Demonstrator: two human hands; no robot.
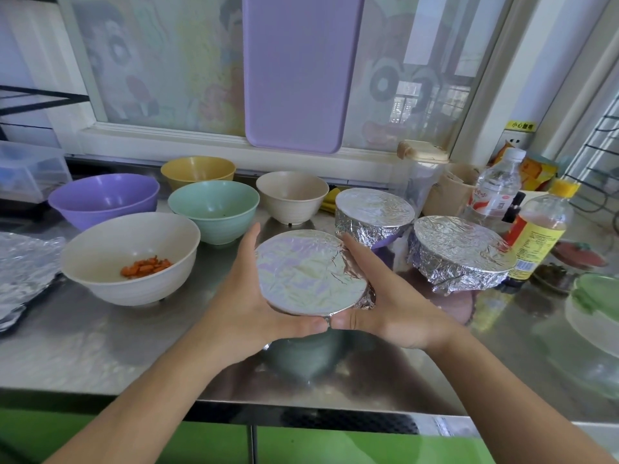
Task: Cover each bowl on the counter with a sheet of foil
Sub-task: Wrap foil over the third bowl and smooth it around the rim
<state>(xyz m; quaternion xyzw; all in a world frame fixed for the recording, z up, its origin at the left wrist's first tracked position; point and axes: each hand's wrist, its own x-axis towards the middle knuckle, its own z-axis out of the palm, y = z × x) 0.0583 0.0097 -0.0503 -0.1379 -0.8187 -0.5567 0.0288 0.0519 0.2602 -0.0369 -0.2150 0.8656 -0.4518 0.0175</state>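
Note:
A foil-covered bowl (310, 272) is held above the steel counter (100, 346) between both hands. My left hand (254, 299) cups its left side and my right hand (385, 296) cups its right side, thumbs meeting at the near rim. Two more foil-covered bowls stand to the right, one (373, 209) behind the other (464, 251). Uncovered bowls stand to the left: a white one with orange pieces (130, 256), a green one (214, 209), a purple one (104, 199), a yellow one (197, 170) and a beige one (291, 195). Loose foil (23, 262) lies at the far left.
Bottles (536, 229) and jars crowd the right end of the counter. A purple cutting board (298, 72) leans on the window behind. A clear glass lid or dish (596, 313) sits at the right edge. A plastic box (26, 169) stands at the back left.

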